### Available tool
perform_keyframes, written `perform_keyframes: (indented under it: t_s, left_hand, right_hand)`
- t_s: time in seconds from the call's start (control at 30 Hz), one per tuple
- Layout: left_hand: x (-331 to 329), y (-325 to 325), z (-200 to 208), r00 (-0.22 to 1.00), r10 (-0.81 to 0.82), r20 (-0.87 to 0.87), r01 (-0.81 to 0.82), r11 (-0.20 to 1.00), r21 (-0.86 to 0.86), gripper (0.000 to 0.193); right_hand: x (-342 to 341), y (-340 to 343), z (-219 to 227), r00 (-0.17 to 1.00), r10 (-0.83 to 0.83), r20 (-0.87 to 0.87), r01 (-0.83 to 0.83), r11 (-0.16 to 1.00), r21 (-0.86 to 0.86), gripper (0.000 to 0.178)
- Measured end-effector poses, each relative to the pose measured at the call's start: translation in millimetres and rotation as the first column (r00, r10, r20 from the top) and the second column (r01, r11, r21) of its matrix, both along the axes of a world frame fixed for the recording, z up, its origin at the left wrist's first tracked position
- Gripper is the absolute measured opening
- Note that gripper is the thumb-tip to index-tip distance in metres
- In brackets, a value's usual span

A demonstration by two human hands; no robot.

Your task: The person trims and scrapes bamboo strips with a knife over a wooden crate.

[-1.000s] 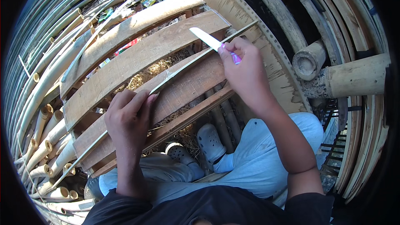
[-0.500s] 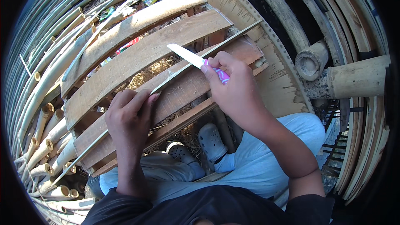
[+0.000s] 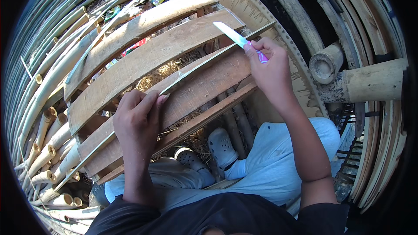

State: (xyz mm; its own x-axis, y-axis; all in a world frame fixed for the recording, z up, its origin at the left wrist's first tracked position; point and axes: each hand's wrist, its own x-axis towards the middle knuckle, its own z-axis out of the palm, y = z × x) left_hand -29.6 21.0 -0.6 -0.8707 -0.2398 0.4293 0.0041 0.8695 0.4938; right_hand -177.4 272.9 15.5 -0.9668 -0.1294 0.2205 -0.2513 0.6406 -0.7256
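A long, thin bamboo strip (image 3: 198, 70) slants across a slatted wooden bench (image 3: 143, 56), from the lower left up to the right. Around its middle, my left hand (image 3: 136, 115) pinches the strip between thumb and fingers. My right hand (image 3: 272, 67) grips the pink and white handle of a knife (image 3: 230, 34). The pale blade lies across the strip near its far right end, tip pointing up and left. My right fingers wrap the handle and hide part of it.
Bamboo poles (image 3: 52, 148) are piled along the left. A pale plywood panel (image 3: 287, 61) stands beyond the bench, and a thick bamboo post (image 3: 370, 80) juts in at the right. Straw (image 3: 161, 72) shows between the slats. Below the bench are my grey clogs (image 3: 222, 148).
My right hand has slid the knife up and to the right along the strip, toward its far end. My left hand stays almost in place, still pinching the strip.
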Motion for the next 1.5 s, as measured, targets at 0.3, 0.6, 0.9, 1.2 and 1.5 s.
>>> perform_keyframes:
  t_s: [0.3,0.6,0.9,1.2,1.5]
  left_hand:
    - [2,0,1,0.999,0.026,0.033,-0.026,1.0,0.006,0.015]
    - [3,-3,-2,0.999,-0.014,0.033,0.014,1.0,0.004,0.017]
    - [1,-2,-2,1.0,-0.01,0.009,0.009,0.999,0.041,0.017]
    - [2,-1,0,1.0,0.004,0.009,-0.004,0.999,0.033,0.015]
    - [3,-1,-1,1.0,-0.001,0.026,0.001,1.0,0.019,0.016]
  right_hand:
    - [-5,9,-6,0.998,-0.027,-0.049,0.029,0.999,0.032,0.019]
    - [21,-15,5,0.996,-0.068,-0.051,0.071,0.995,0.072,0.02]
    - [15,-18,-2,0.999,0.014,-0.05,-0.016,0.999,-0.048,0.017]
    - [8,-18,13,0.996,-0.091,0.001,0.09,0.993,0.076,0.019]
    - [55,-45,14,0.997,0.066,0.047,-0.069,0.995,0.066,0.02]
